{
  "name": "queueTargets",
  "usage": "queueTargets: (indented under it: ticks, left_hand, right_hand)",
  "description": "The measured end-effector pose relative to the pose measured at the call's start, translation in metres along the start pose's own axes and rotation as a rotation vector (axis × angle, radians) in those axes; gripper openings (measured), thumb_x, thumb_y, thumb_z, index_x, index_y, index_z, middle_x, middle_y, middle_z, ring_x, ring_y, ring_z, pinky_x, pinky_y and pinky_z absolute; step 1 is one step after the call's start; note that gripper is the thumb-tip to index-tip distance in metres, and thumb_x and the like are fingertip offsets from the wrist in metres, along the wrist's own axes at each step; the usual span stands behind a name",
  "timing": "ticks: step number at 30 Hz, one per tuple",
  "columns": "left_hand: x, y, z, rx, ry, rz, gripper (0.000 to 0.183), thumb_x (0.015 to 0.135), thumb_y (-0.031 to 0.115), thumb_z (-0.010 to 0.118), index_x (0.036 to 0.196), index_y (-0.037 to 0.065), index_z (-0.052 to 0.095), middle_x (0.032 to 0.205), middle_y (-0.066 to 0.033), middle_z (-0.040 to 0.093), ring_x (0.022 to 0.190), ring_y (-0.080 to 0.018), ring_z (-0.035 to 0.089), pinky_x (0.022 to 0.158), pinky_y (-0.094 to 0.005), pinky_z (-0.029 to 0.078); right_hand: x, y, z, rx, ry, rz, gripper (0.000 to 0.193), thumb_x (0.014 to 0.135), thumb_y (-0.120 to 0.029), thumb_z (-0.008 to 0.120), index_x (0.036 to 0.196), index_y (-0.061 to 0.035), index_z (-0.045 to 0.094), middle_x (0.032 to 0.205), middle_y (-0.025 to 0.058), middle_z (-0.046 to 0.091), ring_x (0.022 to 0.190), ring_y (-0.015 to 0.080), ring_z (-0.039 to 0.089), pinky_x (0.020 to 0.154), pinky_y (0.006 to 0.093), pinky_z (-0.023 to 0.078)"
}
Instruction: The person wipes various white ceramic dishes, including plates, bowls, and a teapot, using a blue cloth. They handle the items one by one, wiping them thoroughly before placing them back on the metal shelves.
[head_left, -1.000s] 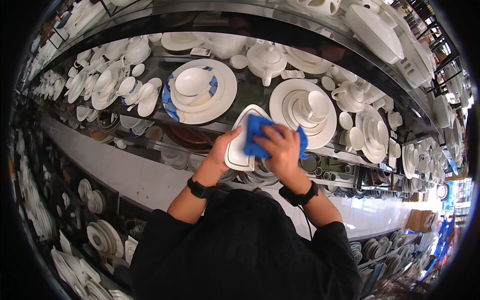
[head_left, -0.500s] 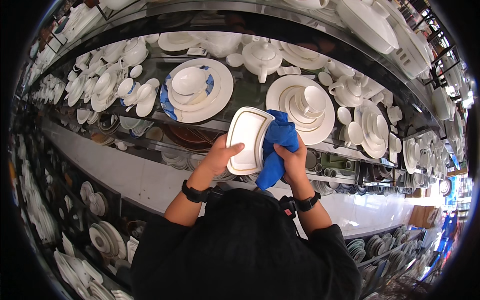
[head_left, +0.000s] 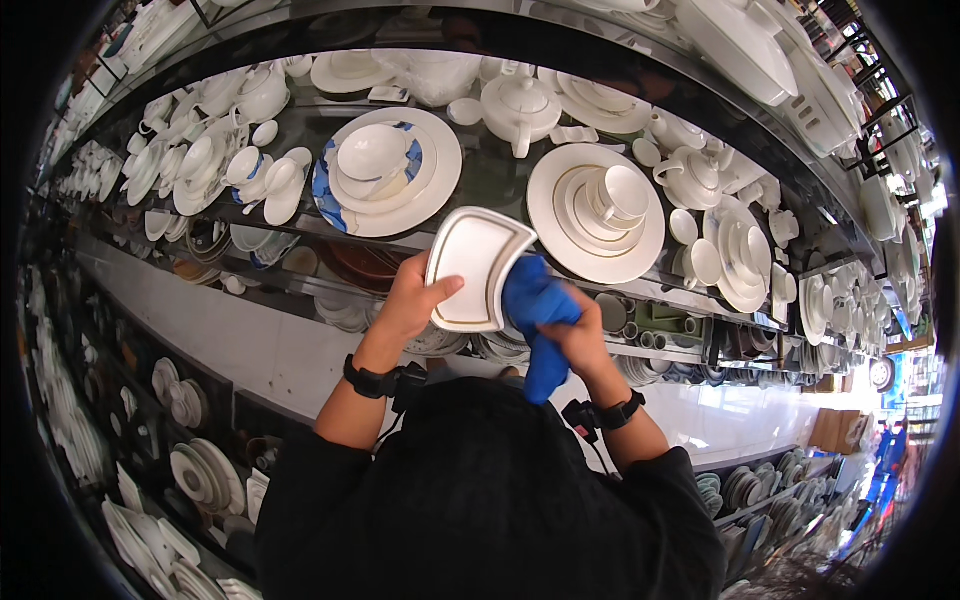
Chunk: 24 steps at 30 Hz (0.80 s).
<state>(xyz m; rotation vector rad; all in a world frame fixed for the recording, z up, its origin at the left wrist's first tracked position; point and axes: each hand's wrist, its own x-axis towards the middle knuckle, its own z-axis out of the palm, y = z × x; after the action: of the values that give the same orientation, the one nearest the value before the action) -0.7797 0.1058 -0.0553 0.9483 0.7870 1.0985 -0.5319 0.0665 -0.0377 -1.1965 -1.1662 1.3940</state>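
A white curved dish (head_left: pixel 478 262) with a thin gold line along its rim is tilted toward me in front of the shelf. My left hand (head_left: pixel 408 298) grips its left side, the thumb lying over the inside of the dish. At the dish's right edge, my right hand (head_left: pixel 580 335) is closed on a bunched blue cloth (head_left: pixel 540 300). The cloth hangs down below my fingers, and its upper part is close to the dish's right rim; whether it touches cannot be told. The right fingers are slightly blurred.
On the glass shelf ahead stand stacked plates (head_left: pixel 440 185) with a blue-patterned bowl set, gold-rimmed plates (head_left: pixel 545 210) with a cup on top, and a teapot (head_left: pixel 520 105). Lower shelves hold more crockery. A tiled floor (head_left: pixel 270 370) runs behind, with plate racks (head_left: pixel 210 480) at lower left.
The dish has shifted a little left and tilted more clockwise in my left hand. My right hand with the cloth has moved down and slightly off the dish's edge.
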Motion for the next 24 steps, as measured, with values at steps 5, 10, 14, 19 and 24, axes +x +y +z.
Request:
queueTargets:
  ticks: [5,10,14,19,24]
  left_hand:
    - [-0.010,-0.011,0.010,0.082,0.003,-0.021,0.038,0.088,0.006,0.065,0.123,-0.003,0.056,0.113,-0.0092,0.064,0.100,-0.0143,0.059,0.089,-0.0301,0.048]
    - [-0.010,-0.004,0.016,0.322,0.014,0.136,0.036,0.088,0.008,0.064,0.121,-0.004,0.056,0.111,-0.0105,0.065,0.100,-0.0153,0.060,0.089,-0.0303,0.048]
    - [-0.015,0.001,0.025,0.490,0.103,0.245,0.036,0.087,0.009,0.065,0.119,-0.004,0.056,0.105,-0.0126,0.067,0.095,-0.0163,0.061,0.086,-0.0303,0.048]
    - [-0.012,0.011,0.031,0.510,0.208,0.324,0.032,0.085,0.004,0.062,0.116,-0.005,0.058,0.095,-0.0146,0.068,0.087,-0.0175,0.063,0.081,-0.0310,0.050]
    - [-0.008,0.015,0.032,0.465,0.289,0.338,0.031,0.084,0.003,0.062,0.114,-0.006,0.059,0.094,-0.0146,0.068,0.086,-0.0171,0.064,0.080,-0.0306,0.050]
  right_hand:
    - [0.011,-0.026,0.006,0.470,0.003,0.183,0.048,0.079,-0.001,0.071,0.124,0.0008,0.054,0.110,0.0099,0.063,0.097,0.0195,0.062,0.088,0.0357,0.050]
    - [0.017,-0.031,0.021,0.331,-0.018,0.086,0.054,0.078,-0.004,0.076,0.126,0.0010,0.052,0.112,0.0090,0.062,0.097,0.0179,0.061,0.086,0.0338,0.051]
    - [0.021,-0.023,0.029,0.316,0.070,0.090,0.050,0.078,-0.006,0.077,0.122,0.0005,0.055,0.106,0.0081,0.064,0.092,0.0160,0.061,0.082,0.0324,0.052]
    - [0.018,-0.017,0.040,0.085,0.036,0.162,0.028,0.080,-0.010,0.077,0.101,0.0006,0.063,0.088,0.0045,0.066,0.073,0.0130,0.061,0.068,0.0281,0.052]
    - [0.015,-0.001,0.043,-0.105,-0.074,0.149,0.034,0.078,-0.014,0.080,0.102,0.0023,0.062,0.088,0.0063,0.067,0.074,0.0122,0.061,0.070,0.0279,0.052]
